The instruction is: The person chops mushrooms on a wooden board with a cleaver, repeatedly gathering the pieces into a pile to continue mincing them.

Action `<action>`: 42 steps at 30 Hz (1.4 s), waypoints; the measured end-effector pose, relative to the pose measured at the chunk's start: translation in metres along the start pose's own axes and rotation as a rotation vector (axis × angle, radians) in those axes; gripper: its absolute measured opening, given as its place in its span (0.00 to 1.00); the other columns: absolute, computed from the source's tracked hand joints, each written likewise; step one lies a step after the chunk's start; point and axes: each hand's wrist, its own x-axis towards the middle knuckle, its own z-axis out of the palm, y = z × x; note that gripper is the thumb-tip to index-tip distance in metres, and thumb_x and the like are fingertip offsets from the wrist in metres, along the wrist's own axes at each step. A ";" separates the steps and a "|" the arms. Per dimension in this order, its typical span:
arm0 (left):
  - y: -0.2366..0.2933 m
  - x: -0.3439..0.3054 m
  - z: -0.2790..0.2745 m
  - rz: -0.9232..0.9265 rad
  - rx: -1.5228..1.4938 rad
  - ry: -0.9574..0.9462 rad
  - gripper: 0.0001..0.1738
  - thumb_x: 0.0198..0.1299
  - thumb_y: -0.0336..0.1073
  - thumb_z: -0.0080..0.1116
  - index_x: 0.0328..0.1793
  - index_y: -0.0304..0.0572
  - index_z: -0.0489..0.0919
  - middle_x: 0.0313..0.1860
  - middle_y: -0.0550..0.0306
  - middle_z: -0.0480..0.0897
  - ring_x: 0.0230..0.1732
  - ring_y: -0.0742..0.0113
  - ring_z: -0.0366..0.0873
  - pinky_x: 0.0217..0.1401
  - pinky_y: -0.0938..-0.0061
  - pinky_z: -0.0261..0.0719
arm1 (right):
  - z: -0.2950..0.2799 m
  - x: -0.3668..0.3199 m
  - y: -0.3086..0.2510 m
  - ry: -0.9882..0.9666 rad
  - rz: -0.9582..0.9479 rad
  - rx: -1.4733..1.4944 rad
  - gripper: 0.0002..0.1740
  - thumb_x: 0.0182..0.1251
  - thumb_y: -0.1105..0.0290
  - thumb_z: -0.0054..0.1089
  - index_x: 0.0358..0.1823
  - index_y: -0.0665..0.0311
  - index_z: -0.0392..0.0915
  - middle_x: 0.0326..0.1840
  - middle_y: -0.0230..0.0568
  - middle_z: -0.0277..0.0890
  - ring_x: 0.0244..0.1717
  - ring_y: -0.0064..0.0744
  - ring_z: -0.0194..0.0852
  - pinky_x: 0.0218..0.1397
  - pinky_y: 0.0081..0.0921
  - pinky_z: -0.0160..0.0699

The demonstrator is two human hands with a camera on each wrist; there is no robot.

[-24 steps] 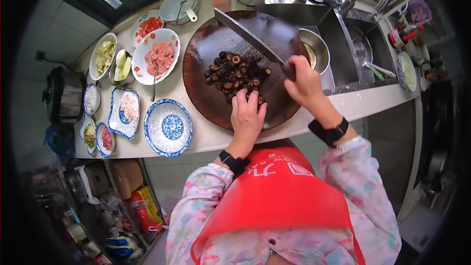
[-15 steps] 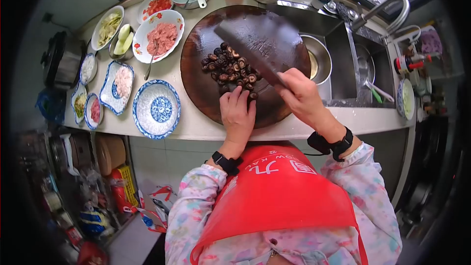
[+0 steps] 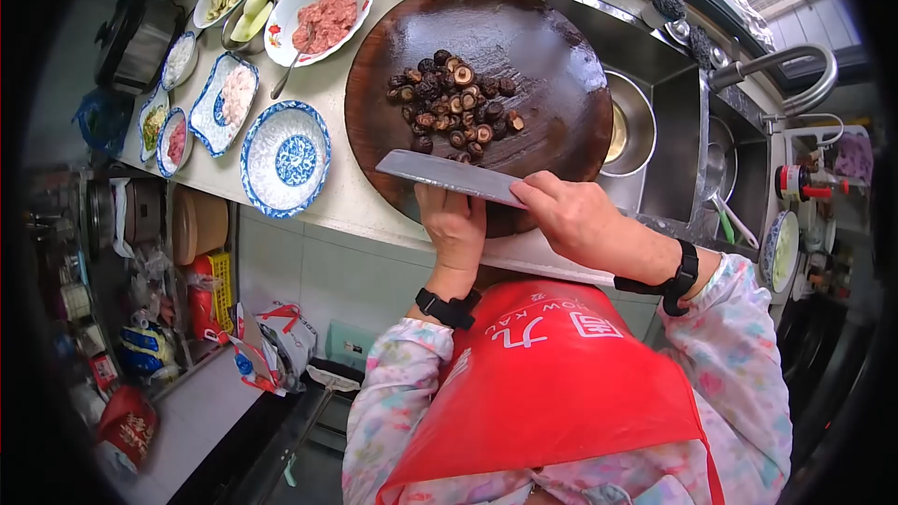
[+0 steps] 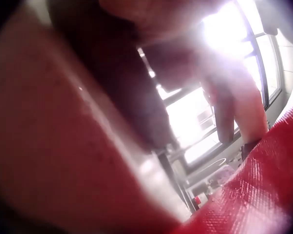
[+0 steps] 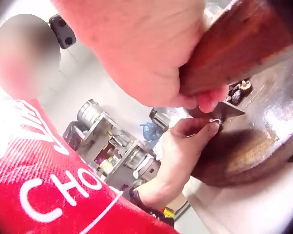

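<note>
your mushrooms, dark and wrinkled with some paler undersides up, lie heaped on the board; your knife, broad and grey, slants over its near part.

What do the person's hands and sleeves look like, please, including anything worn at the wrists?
The left hand and right hand wear no gloves. A left strap and right strap, both black, each carry a dark block. The sleeves are long and whitish, with pink and blue patches.
</note>
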 end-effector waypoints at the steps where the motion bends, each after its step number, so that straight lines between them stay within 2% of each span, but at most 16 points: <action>1: -0.001 -0.001 0.001 -0.007 0.002 0.004 0.18 0.44 0.24 0.63 0.46 0.36 0.80 0.46 0.45 0.78 0.45 0.40 0.73 0.49 0.53 0.74 | 0.000 0.001 0.001 -0.040 -0.014 -0.053 0.20 0.53 0.79 0.55 0.50 0.73 0.70 0.36 0.46 0.70 0.28 0.44 0.78 0.27 0.35 0.78; 3: -0.003 -0.001 0.003 0.048 0.034 0.001 0.19 0.45 0.25 0.64 0.46 0.36 0.80 0.47 0.45 0.79 0.49 0.39 0.73 0.52 0.51 0.74 | -0.002 0.002 0.003 -0.081 -0.031 -0.106 0.21 0.52 0.79 0.55 0.50 0.74 0.69 0.35 0.46 0.70 0.28 0.42 0.78 0.27 0.34 0.78; 5: -0.004 0.000 0.005 0.043 0.023 0.015 0.18 0.44 0.25 0.64 0.46 0.37 0.81 0.45 0.45 0.79 0.48 0.39 0.74 0.53 0.52 0.73 | -0.009 0.001 0.005 -0.135 -0.063 -0.195 0.18 0.52 0.77 0.55 0.46 0.75 0.69 0.35 0.46 0.70 0.29 0.39 0.79 0.25 0.32 0.77; 11: 0.001 0.009 0.005 0.008 0.042 0.023 0.14 0.47 0.25 0.64 0.43 0.36 0.82 0.41 0.46 0.80 0.46 0.41 0.75 0.52 0.55 0.74 | -0.021 0.021 0.019 -0.352 -0.075 -0.226 0.11 0.53 0.76 0.56 0.36 0.70 0.67 0.29 0.48 0.70 0.24 0.42 0.78 0.21 0.34 0.77; 13: 0.002 0.009 0.004 0.017 0.071 0.023 0.13 0.48 0.25 0.64 0.43 0.34 0.82 0.41 0.48 0.80 0.45 0.42 0.76 0.52 0.57 0.75 | -0.011 0.036 0.019 -0.317 -0.113 -0.213 0.12 0.52 0.76 0.57 0.36 0.70 0.66 0.28 0.49 0.71 0.22 0.45 0.77 0.21 0.36 0.76; 16: 0.000 0.009 0.007 0.003 0.069 0.024 0.10 0.49 0.26 0.65 0.39 0.36 0.81 0.39 0.50 0.80 0.40 0.48 0.75 0.45 0.61 0.76 | 0.001 0.047 0.032 -0.256 -0.101 -0.197 0.12 0.52 0.76 0.56 0.37 0.69 0.66 0.30 0.50 0.72 0.24 0.48 0.77 0.22 0.38 0.76; 18: 0.000 0.005 0.008 -0.016 0.067 0.006 0.08 0.49 0.26 0.65 0.37 0.37 0.81 0.39 0.52 0.79 0.43 0.50 0.74 0.46 0.62 0.75 | 0.000 0.040 0.039 -0.173 -0.074 -0.139 0.12 0.52 0.77 0.56 0.38 0.69 0.66 0.30 0.48 0.72 0.26 0.47 0.77 0.23 0.36 0.76; 25: 0.004 0.009 0.003 -0.044 0.034 -0.010 0.10 0.48 0.24 0.63 0.39 0.35 0.81 0.40 0.50 0.79 0.44 0.46 0.74 0.47 0.59 0.75 | -0.023 0.022 0.019 -0.389 -0.038 -0.232 0.13 0.51 0.78 0.56 0.38 0.69 0.65 0.28 0.47 0.70 0.23 0.45 0.76 0.21 0.36 0.75; 28: -0.002 0.006 0.007 -0.007 0.041 0.013 0.11 0.48 0.23 0.63 0.40 0.36 0.81 0.41 0.50 0.79 0.44 0.47 0.75 0.47 0.59 0.75 | -0.008 0.043 0.021 -0.344 -0.093 -0.201 0.14 0.51 0.78 0.56 0.39 0.68 0.64 0.29 0.47 0.70 0.22 0.45 0.76 0.21 0.36 0.75; 32: -0.004 0.001 0.009 -0.008 0.028 0.040 0.10 0.48 0.23 0.62 0.39 0.36 0.81 0.39 0.50 0.78 0.43 0.47 0.75 0.47 0.59 0.76 | 0.003 0.036 0.035 -0.233 -0.095 -0.138 0.14 0.51 0.78 0.55 0.40 0.68 0.64 0.29 0.47 0.70 0.24 0.46 0.76 0.21 0.37 0.74; 37: 0.000 0.005 0.001 -0.022 -0.001 0.005 0.11 0.47 0.22 0.62 0.40 0.35 0.81 0.39 0.49 0.79 0.43 0.44 0.75 0.46 0.59 0.76 | -0.020 0.025 0.015 -0.305 -0.084 -0.140 0.13 0.52 0.78 0.55 0.39 0.69 0.64 0.29 0.47 0.70 0.24 0.45 0.76 0.21 0.36 0.74; 39: -0.004 0.003 0.004 -0.012 -0.001 0.008 0.13 0.44 0.21 0.63 0.39 0.37 0.83 0.38 0.50 0.79 0.39 0.45 0.75 0.44 0.58 0.76 | -0.020 0.024 0.014 -0.421 -0.020 -0.238 0.13 0.53 0.77 0.55 0.39 0.69 0.64 0.29 0.47 0.70 0.23 0.45 0.76 0.21 0.36 0.75; 42: -0.004 0.004 0.007 -0.016 0.020 0.024 0.12 0.44 0.22 0.64 0.39 0.38 0.83 0.38 0.51 0.80 0.40 0.46 0.75 0.45 0.59 0.76 | -0.006 0.040 0.015 -0.370 -0.066 -0.225 0.13 0.53 0.76 0.55 0.39 0.69 0.64 0.29 0.48 0.71 0.23 0.44 0.77 0.21 0.36 0.75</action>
